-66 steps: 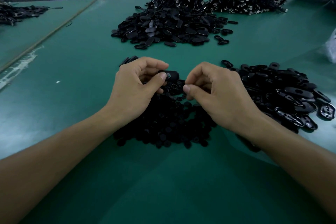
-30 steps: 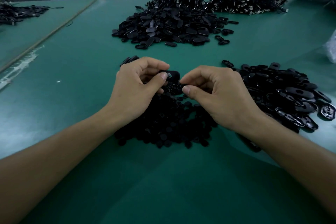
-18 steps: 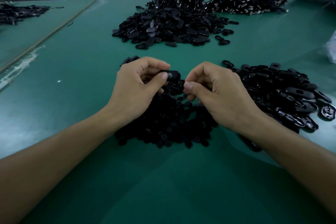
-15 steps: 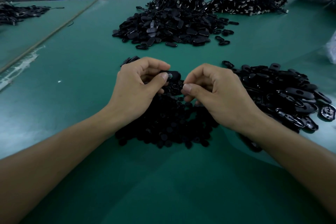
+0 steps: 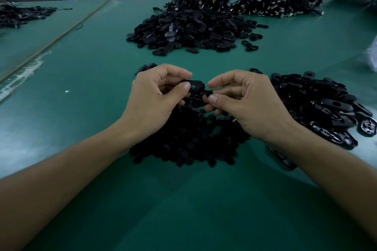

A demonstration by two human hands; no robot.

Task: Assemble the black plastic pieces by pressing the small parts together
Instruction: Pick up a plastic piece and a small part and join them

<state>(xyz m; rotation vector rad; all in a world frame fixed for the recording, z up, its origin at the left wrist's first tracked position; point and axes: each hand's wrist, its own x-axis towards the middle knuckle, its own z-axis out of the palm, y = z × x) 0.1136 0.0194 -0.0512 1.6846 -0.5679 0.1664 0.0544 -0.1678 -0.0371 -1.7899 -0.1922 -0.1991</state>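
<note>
Black oval plastic shell [image 5: 196, 85] pinched in left hand [image 5: 155, 100], thumb on top. Right hand [image 5: 246, 108] pinches small black round plug [image 5: 208, 93] just beside it, over plug heap [image 5: 183, 140] on green tabletop [image 5: 81, 108].

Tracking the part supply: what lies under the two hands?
A heap of small round black parts on the green table. The left hand and right hand cover its far portion, so that part is hidden.

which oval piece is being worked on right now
On the green table, look above the nearest pile of small round parts. The oval piece is pinched in the left hand, the only oval one held up rather than lying in a heap.
</note>
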